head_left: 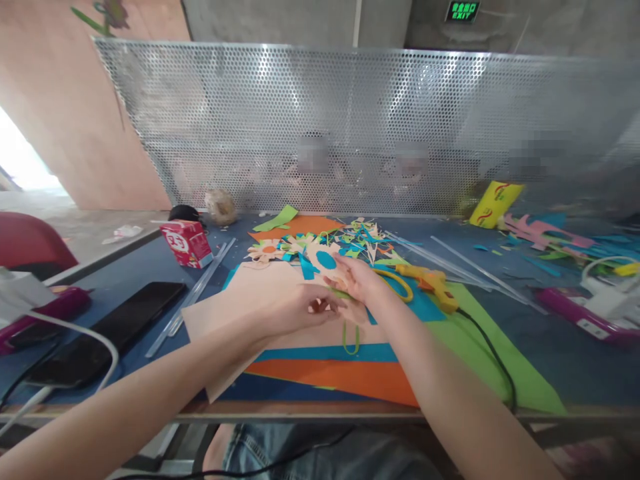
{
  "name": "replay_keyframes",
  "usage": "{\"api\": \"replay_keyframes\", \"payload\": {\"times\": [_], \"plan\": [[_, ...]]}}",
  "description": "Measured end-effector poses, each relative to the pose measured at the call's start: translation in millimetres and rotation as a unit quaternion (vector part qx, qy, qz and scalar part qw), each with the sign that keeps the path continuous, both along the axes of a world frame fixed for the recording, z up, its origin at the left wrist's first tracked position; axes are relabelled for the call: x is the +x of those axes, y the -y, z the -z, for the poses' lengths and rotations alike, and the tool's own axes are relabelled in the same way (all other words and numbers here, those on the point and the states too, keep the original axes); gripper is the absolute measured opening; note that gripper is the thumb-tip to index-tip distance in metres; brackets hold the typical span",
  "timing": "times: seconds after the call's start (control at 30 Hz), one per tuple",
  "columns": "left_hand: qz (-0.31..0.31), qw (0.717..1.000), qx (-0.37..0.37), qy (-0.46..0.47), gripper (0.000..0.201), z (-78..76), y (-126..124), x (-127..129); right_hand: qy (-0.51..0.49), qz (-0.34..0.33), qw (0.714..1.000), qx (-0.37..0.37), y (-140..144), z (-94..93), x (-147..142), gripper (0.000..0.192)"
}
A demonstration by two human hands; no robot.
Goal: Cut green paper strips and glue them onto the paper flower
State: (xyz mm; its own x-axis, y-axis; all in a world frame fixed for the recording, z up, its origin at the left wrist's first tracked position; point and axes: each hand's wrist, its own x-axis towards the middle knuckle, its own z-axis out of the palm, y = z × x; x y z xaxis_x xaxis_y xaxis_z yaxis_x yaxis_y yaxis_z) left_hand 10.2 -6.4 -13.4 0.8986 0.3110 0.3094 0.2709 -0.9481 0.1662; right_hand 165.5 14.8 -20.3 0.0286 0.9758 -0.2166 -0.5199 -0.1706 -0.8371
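Both hands meet over the beige paper sheet [260,300] at the middle of the blue desk [575,360]. The left hand [300,308] pinches a thin green paper strip [349,337], its grip closed on the strip's upper end, while the loop hangs toward the orange sheet [340,377]. The right hand [357,280] lies fingers spread, grip apart, beside a cream paper flower with a blue centre [324,259]. Judging by the cut flowers and scraps [360,237], cutting is well advanced; assembly seems partly done. The yellow glue gun [433,283] lies just right.
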Motion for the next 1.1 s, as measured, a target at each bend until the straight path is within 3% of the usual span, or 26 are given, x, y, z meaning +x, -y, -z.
{"api": "replay_keyframes", "payload": {"times": [0.13,0.17,0.23,0.3,0.37,0.5,0.63,0.9,1.1], "plan": [[0.042,0.990,-0.129,-0.028,0.018,-20.4,3.9,-18.7,0.009,-0.007,1.000,-0.020,4.1,-4.0,-1.5,0.024],[0.006,0.983,-0.182,-0.006,0.019,-23.9,4.7,-21.2,0.012,-0.007,1.000,-0.022,5.1,-5.1,-2.0,0.024],[-0.055,0.978,-0.199,0.016,0.019,-26.7,7.1,-21.9,0.020,-0.004,0.999,-0.027,6.6,-6.9,-2.8,0.023],[-0.065,0.983,-0.170,-0.001,0.018,-23.9,11.2,-18.3,0.027,-0.004,0.999,-0.030,7.3,-8.0,-3.2,0.023],[-0.010,0.993,-0.107,-0.044,0.019,-17.9,16.4,-13.5,0.031,-0.010,0.999,-0.034,6.9,-8.3,-3.3,0.023],[0.076,0.990,0.095,-0.076,0.029,-7.0,24.4,-8.0,0.037,-0.017,0.998,-0.041,5.0,-7.7,-3.8,0.022],[0.074,0.977,0.195,-0.036,0.030,-3.2,27.3,-5.9,0.041,-0.016,0.998,-0.037,4.2,-6.5,-4.9,0.021],[0.091,0.958,0.268,-0.035,0.024,-1.9,35.9,0.5,0.048,-0.016,0.998,-0.023,5.8,-4.4,-5.0,0.021],[0.064,0.973,0.222,-0.025,0.026,-6.2,22.8,-4.8,0.058,-0.010,0.998,-0.015,6.5,-2.1,-4.6,0.023]]}}
